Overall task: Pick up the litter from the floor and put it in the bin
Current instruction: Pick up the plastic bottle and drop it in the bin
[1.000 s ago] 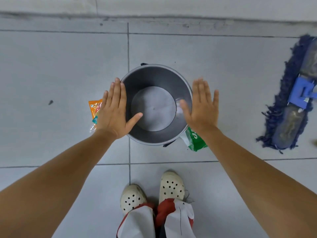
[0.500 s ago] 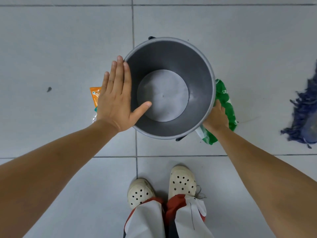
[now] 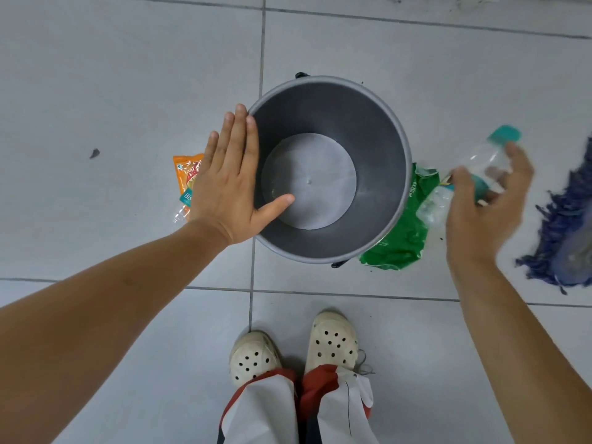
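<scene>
One clear bottle (image 3: 474,174), held in the right hand's (image 3: 480,203) fingers (image 3: 519,161), should travel leftward over the bin (image 3: 400,149) before release; left hand (image 3: 230,184) flat, fingers spread.

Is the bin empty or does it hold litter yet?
Empty: the bin's bare grey floor shows; the bottle is in the right hand, outside.

Not much to read here tbh. The orange wrapper (image 3: 187,174), just left of the left hand's fingers (image 3: 235,136), shows "Bis" in white on a teal patch, and the rest is hidden. The green wrapper (image 3: 402,232), left of the right hand's fingers (image 3: 464,187), says "4 x 250 ml" along its edge.
</scene>
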### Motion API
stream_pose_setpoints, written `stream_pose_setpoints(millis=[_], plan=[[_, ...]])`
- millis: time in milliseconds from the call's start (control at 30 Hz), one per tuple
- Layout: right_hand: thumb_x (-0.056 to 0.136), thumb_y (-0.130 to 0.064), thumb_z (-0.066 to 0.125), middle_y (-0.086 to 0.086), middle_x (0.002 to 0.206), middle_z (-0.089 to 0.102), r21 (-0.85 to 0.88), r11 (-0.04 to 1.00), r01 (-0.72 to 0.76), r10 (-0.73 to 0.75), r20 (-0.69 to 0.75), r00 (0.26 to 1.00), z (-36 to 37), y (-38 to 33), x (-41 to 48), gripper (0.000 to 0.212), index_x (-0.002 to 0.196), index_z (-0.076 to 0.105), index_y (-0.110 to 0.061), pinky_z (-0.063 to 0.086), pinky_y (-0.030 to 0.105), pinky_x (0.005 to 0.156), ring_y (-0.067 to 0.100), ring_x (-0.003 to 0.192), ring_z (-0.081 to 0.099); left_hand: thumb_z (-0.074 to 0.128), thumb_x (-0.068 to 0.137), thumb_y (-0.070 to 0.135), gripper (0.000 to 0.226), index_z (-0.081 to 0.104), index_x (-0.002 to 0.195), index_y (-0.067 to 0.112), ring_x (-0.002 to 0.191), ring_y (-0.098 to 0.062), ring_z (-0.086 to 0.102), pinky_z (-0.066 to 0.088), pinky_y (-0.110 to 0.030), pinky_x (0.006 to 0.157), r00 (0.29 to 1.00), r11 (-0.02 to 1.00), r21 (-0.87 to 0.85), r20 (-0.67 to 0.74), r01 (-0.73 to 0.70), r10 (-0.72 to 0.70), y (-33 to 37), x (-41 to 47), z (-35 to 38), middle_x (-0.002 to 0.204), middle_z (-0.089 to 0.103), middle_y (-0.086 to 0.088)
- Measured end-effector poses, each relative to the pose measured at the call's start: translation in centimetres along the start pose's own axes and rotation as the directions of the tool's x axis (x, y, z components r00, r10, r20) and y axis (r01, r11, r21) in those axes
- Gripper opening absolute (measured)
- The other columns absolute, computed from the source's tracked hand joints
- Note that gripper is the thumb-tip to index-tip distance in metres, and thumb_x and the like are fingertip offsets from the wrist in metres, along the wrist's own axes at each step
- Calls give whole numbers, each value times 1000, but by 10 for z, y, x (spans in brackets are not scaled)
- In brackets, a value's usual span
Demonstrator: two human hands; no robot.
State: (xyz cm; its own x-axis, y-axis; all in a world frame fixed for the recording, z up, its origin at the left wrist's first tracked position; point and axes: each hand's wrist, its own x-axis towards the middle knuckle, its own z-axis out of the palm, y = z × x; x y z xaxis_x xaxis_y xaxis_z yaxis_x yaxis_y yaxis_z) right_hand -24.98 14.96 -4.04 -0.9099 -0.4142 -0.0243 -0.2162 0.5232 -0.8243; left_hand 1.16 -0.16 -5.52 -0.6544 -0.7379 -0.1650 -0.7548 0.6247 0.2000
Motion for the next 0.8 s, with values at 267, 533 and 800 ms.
stream_pose_setpoints(millis=[267, 533, 800], plan=[[93, -40, 56, 11, 141, 48, -79, 955, 286, -261, 234, 937, 24, -46, -45, 68, 147, 31, -6, 49, 37, 96, 24, 116, 56, 20, 84, 76, 103, 3, 152, 1, 149, -35, 4, 9, -46, 122, 1000, 1000, -6, 13, 10, -10, 0, -1, -1, 161, 6, -21], [99, -44, 40, 10, 138, 49, -245, 969, 24, -27, -10, 1000, 22, 25, -23, 57, 141, 40, -6, 42, 36, 102, 24, 120, 51, 25, 84, 76, 104, 5, 151, -1, 149, -36, 6, 10, -48, 122, 1000, 1000, -15, -4, -7, 7, -1, 0, 0, 160, 7, -23], [78, -57, 68, 12, 162, -2, -760, 645, 86, 373, 411, 832, 51, 106, -4, 96, 151, 9, -39, 28, 61, 109, 41, 145, 12, 32, 83, 73, 105, 8, 150, -4, 148, -38, 8, 8, -47, 121, 999, 1000, -8, -46, -27, 27, -3, 0, 5, 159, 9, -25]])
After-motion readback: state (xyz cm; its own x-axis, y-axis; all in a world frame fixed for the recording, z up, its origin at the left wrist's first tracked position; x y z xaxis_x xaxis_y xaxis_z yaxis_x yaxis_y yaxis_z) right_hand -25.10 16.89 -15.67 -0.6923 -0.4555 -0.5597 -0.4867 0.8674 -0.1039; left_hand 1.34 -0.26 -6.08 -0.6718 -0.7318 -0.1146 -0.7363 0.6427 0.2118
